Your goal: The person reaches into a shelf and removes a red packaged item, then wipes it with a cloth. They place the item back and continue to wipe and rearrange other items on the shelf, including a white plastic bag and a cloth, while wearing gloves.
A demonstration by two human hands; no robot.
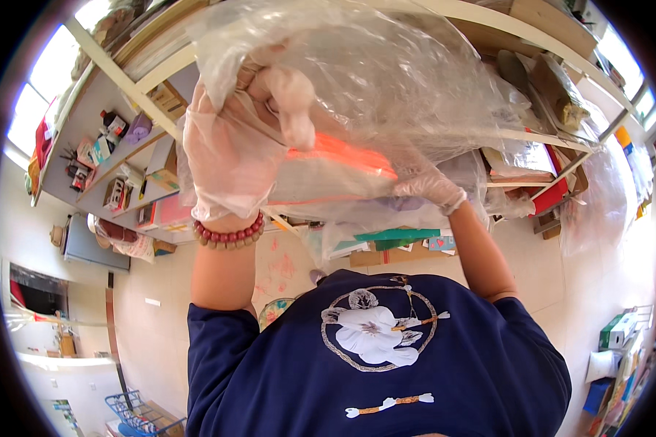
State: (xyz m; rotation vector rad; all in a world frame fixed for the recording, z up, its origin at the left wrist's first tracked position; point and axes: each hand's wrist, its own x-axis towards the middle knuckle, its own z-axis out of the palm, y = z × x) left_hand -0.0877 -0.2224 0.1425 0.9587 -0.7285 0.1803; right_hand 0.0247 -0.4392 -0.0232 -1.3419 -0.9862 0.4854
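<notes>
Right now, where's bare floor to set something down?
Left floor: between left sleeve and brown strip, bare except white scrap. Right floor: between right sleeve and green box. Crowded: left shelves; clear plastic around left hand and right hand.

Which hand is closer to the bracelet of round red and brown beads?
Left: the left hand is just past the bracelet it wears; the right hand is farther off, to the right.

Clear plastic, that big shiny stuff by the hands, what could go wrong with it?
The clear plastic might snag or tear on the pale shelf frame, since it spreads across parts of it in this view. It could also slip, because the left hand and right hand wear thin, wrinkled gloves.
</notes>
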